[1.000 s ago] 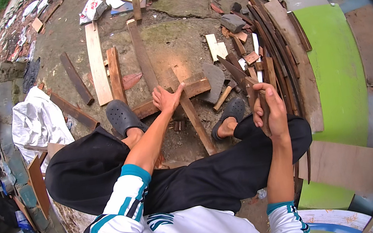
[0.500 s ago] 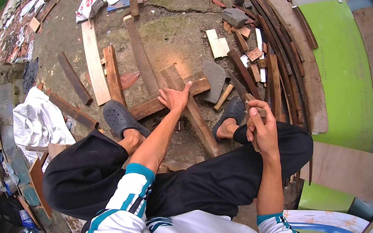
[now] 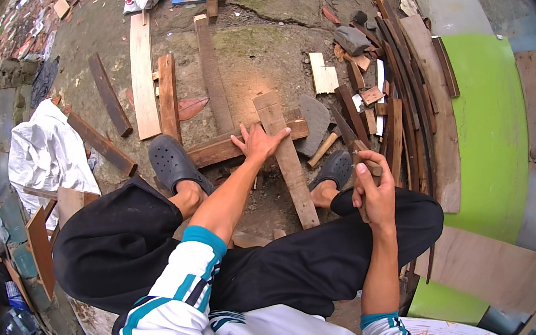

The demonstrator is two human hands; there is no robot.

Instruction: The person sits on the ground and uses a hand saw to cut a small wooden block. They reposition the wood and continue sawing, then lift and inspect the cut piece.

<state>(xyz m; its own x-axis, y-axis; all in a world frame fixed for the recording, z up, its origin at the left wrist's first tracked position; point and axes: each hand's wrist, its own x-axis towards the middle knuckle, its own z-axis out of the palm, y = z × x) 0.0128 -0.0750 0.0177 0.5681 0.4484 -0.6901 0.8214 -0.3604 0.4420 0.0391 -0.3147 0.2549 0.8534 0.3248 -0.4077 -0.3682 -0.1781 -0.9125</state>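
My left hand (image 3: 256,144) has its fingers spread on a brown wooden beam (image 3: 214,152) lying crosswise between my feet. Its thumb stretches over a flat, worn plank (image 3: 292,178), which crosses the beam and slants down toward my lap. My right hand (image 3: 376,197) is closed round the wooden handle of what looks like a handsaw (image 3: 345,130). Its dark, narrowing blade points up and away, apart from the plank. Part of the handle is hidden by my fingers.
Dark clogs (image 3: 171,162) are on my feet. Loose strips, such as a pale board (image 3: 144,78), lie ahead. At right are a grey stone slab (image 3: 312,123), a small wooden handle (image 3: 324,149), a pile of long dark strips (image 3: 414,78) and a green panel (image 3: 487,109). White cloth (image 3: 47,157) lies at left.
The plank under my left thumb has turned so its broad face shows. My left hand has shifted slightly right along the beam. My right hand keeps its hold on the handsaw.
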